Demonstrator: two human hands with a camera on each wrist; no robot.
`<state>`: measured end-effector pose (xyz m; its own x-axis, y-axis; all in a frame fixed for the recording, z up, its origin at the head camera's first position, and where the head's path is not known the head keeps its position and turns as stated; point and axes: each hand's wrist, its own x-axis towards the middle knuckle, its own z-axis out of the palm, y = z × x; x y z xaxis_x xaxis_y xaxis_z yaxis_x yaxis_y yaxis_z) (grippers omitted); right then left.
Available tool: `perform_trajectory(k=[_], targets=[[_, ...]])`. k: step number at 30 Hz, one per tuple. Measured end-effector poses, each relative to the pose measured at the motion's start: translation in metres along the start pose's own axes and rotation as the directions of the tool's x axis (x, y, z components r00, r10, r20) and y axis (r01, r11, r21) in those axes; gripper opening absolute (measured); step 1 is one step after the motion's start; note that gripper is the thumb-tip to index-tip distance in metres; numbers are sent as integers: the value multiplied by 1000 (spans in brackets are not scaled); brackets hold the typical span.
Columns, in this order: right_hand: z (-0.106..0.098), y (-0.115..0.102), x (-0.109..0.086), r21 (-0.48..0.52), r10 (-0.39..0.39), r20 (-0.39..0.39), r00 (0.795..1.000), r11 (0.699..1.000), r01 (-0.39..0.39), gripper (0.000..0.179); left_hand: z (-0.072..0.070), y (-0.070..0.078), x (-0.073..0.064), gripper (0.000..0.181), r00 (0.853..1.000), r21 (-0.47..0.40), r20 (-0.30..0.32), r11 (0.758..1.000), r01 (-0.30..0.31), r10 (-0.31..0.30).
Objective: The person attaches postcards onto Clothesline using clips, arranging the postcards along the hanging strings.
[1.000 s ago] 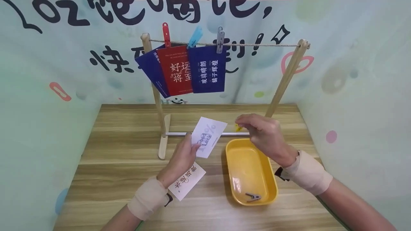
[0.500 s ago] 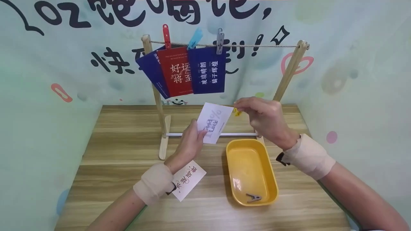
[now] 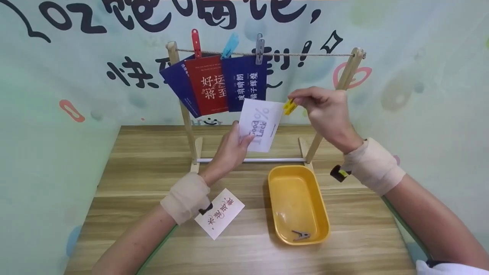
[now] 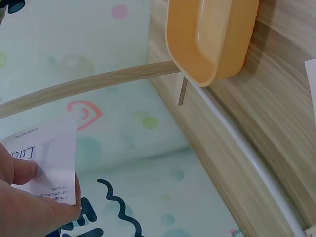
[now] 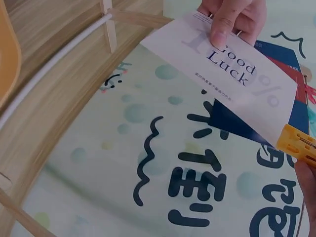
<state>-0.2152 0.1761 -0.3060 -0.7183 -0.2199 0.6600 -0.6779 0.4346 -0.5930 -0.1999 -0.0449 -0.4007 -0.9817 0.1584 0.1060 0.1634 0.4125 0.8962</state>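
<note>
Between thumb and fingers my left hand (image 3: 229, 149) pinches a white card (image 3: 261, 124) printed "Good Luck", held tilted in front of the hanging cards. To its right, my right hand (image 3: 324, 116) pinches a yellow clothespin (image 3: 290, 107) close to the card's upper right corner. In the right wrist view the yellow clothespin (image 5: 298, 144) is by the card's corner; whether it touches is hard to tell. Above, a red card (image 3: 210, 86) and two blue cards, one of them a blue card (image 3: 246, 76) at the right, hang from a rope (image 3: 305, 54) on clothespins.
A wooden stand (image 3: 349, 70) carries the rope. On the table (image 3: 133, 229) lie another white card (image 3: 219, 214) and a yellow tray (image 3: 298, 202) with a grey clothespin (image 3: 301, 235) in it. A white rod (image 3: 267, 160) joins the stand's feet.
Both hands have risen from above the table toward the rope, carrying the white card and the yellow clothespin. The card now overlaps the right blue card in the head view.
</note>
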Motion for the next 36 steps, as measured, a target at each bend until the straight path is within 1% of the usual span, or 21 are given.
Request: perform_trajectory(k=[2, 6, 9, 11, 14, 18, 21, 25, 29, 33, 36], targets=[[-2, -3, 10, -5, 15, -13, 1000, 1000, -15, 15, -1, 5, 4, 36, 1000, -18, 4, 1000, -6, 6], [-6, -10, 29, -37, 80, -42, 996, 996, -82, 13, -2, 14, 14, 40, 1000, -67, -8, 997, -29, 28], [-5, -14, 41, -56, 106, -62, 992, 992, -110, 12, -3, 19, 22, 39, 998, -74, -46, 996, -53, 50], [-4, -16, 48, -54, 109, -72, 991, 992, -113, 11, -4, 21, 26, 37, 995, -69, -75, 996, -64, 59], [-2, -20, 57, -77, 109, -76, 991, 990, -115, 11, -5, 24, 33, 38, 992, -66, -106, 995, -81, 74], [-1, -25, 65, -118, 116, -76, 990, 985, -124, 12, -5, 27, 40, 40, 988, -78, -131, 993, -92, 82], [-1, -29, 71, -120, 115, -75, 991, 985, -123, 13, -4, 28, 44, 38, 986, -89, -143, 991, -103, 89], [-1, -30, 77, -140, 105, -71, 992, 984, -114, 14, 0, 28, 47, 37, 984, -78, -144, 990, -117, 105], [-5, -29, 82, -163, 112, -68, 991, 979, -122, 15, 4, 31, 51, 39, 985, -70, -143, 992, -107, 96], [-11, -26, 87, -183, 126, -81, 989, 973, -139, 16, 8, 36, 55, 39, 985, -76, -154, 993, -93, 81], [-14, -23, 90, -184, 141, -91, 986, 971, -156, 16, 11, 40, 58, 38, 987, -87, -140, 992, -88, 75]])
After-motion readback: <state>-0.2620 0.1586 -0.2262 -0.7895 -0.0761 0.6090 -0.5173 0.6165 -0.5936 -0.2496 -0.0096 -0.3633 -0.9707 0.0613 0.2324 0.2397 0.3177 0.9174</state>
